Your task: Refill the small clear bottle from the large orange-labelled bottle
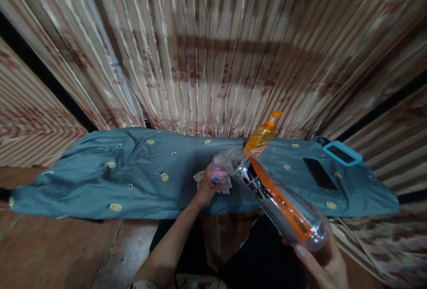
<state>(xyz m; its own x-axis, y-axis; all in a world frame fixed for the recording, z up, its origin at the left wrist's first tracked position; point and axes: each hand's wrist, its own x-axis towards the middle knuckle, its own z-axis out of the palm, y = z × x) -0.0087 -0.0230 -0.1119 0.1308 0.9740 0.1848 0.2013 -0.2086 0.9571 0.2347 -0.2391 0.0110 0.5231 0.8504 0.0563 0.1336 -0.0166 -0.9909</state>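
A teal cloth [133,177] dotted with small yellow patches covers the desk [50,235] from the left edge across, with a striped curtain [213,57] hanging behind it. Near the middle, the left hand [208,186] reaches forward with its arm stretched out from below, fingers closed around a crumpled wad of thin plastic and tissue [220,171] at the mouth end of a long clear bottle [280,200]. The wad looks soft and light — it would crush under any squeeze.

The bottle, with an orange stripe and dark lettering, lies slanted in the air above the desk's near edge, mouth toward the left hand and base down to the right. It looks empty, so probably light, stiff but dentable, and its smooth wall is likely slippery; the base and the neck seem the surest holds. The right hand [320,262] cups that base from below, thumb laid along the wall — clamped on it.

Behind stands an orange pump bottle [262,137]; further right lie a dark phone [320,173] and a blue-framed device [342,153].
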